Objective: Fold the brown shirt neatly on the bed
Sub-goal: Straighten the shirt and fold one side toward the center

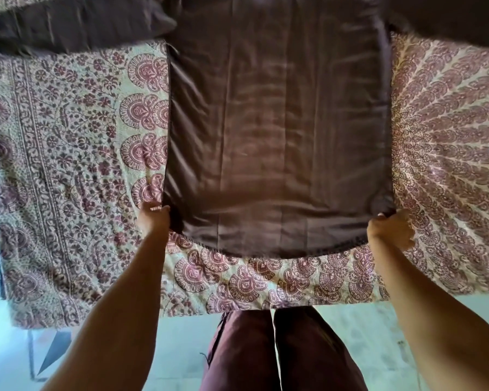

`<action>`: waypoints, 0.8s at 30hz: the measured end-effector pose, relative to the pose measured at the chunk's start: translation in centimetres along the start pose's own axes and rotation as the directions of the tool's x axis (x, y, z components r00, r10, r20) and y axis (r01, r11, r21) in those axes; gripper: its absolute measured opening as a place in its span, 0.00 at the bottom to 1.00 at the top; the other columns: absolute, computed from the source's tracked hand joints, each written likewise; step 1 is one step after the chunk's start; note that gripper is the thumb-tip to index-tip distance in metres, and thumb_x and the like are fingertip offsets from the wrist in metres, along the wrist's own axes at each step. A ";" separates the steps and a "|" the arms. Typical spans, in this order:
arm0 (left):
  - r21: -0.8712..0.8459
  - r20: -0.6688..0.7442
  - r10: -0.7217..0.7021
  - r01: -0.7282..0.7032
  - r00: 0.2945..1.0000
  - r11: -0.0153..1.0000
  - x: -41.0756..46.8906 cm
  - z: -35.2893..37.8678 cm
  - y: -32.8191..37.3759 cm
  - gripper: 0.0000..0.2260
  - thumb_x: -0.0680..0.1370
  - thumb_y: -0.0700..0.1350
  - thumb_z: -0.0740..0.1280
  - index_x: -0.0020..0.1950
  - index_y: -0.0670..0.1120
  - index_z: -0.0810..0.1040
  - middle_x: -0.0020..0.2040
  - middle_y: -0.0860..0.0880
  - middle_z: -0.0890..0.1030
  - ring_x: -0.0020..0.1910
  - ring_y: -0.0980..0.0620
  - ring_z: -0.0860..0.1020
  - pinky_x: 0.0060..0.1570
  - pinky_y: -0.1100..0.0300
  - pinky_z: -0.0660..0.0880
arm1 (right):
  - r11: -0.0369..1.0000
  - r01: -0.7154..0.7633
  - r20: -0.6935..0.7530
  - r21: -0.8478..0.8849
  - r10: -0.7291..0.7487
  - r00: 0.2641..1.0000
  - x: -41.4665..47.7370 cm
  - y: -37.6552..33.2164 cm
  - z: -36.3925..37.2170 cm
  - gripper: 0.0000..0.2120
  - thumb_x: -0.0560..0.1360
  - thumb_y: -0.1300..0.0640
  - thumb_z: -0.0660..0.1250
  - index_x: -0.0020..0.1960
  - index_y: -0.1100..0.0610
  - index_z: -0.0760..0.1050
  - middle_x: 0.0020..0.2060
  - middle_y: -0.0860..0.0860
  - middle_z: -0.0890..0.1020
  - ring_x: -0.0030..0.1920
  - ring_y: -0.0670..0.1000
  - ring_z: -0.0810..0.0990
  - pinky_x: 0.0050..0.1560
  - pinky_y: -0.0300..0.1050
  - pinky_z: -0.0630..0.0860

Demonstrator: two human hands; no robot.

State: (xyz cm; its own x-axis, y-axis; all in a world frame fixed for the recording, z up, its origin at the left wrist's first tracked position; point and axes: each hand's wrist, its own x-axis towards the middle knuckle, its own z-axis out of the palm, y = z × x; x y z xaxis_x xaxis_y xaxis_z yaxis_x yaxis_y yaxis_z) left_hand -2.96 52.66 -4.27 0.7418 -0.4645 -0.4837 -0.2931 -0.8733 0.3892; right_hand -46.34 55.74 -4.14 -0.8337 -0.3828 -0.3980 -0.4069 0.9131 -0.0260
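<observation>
The brown shirt (277, 131) lies spread flat on the bed, its body running away from me and its sleeves stretched out to the far left and far right. Its hem is nearest to me and curves across the bedspread. My left hand (153, 218) grips the near left corner of the hem. The near right corner is bunched in the grip of my right hand (390, 230). Both arms reach forward over the bed's near edge.
A patterned maroon and cream bedspread (68, 165) covers the bed, with its near edge (237, 306) just in front of my legs. Pale floor (364, 334) lies below. My dark maroon trousers (280, 356) show at the bottom centre.
</observation>
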 end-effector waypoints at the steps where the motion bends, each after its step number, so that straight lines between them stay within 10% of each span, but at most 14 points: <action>1: -0.033 -0.010 -0.023 0.022 1.000 0.999 0.3 -0.2 -0.4 0.11 0.72 0.38 0.69 0.53 0.41 0.80 0.52 0.40 0.81 0.54 0.41 0.79 0.56 0.51 0.75 | 0.998 -0.033 0.007 0.044 0.033 0.999 0.1 0.2 0.0 0.15 0.76 0.59 0.61 0.60 0.64 0.67 0.56 0.65 0.77 0.58 0.65 0.73 0.59 0.58 0.67; 8: -0.132 -0.072 -0.081 0.071 0.994 0.989 -0.7 -0.1 -1.0 0.07 0.72 0.38 0.68 0.49 0.43 0.81 0.52 0.39 0.81 0.53 0.40 0.78 0.53 0.53 0.76 | 0.876 -0.161 0.058 0.454 0.151 0.987 -0.5 1.5 0.2 0.17 0.77 0.54 0.63 0.61 0.64 0.71 0.59 0.63 0.77 0.57 0.62 0.77 0.50 0.48 0.72; 17: -0.227 0.128 -0.069 0.097 0.989 0.969 0.0 -0.9 -5.3 0.10 0.70 0.37 0.72 0.40 0.48 0.73 0.52 0.33 0.80 0.40 0.44 0.79 0.40 0.53 0.76 | 0.882 -0.019 0.091 0.470 -0.028 0.995 -1.0 5.3 1.9 0.27 0.68 0.40 0.70 0.50 0.65 0.78 0.47 0.65 0.82 0.46 0.64 0.81 0.33 0.48 0.71; 24: 0.262 -0.045 0.237 -0.217 0.970 0.940 -2.5 0.2 -1.6 0.15 0.71 0.36 0.67 0.56 0.45 0.69 0.57 0.43 0.73 0.50 0.45 0.72 0.50 0.50 0.73 | 0.983 0.095 -0.182 0.158 -0.066 0.981 -3.6 2.6 0.9 0.24 0.71 0.57 0.69 0.63 0.63 0.66 0.61 0.64 0.70 0.58 0.64 0.71 0.57 0.58 0.69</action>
State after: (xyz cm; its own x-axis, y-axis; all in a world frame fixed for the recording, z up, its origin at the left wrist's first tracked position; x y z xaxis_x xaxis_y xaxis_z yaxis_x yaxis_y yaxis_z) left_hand -4.46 55.21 -3.89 0.6777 -0.6511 -0.3418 -0.5947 -0.7586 0.2660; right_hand -44.01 59.61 -3.58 -0.8589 -0.4614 -0.2222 -0.4203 0.8830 -0.2088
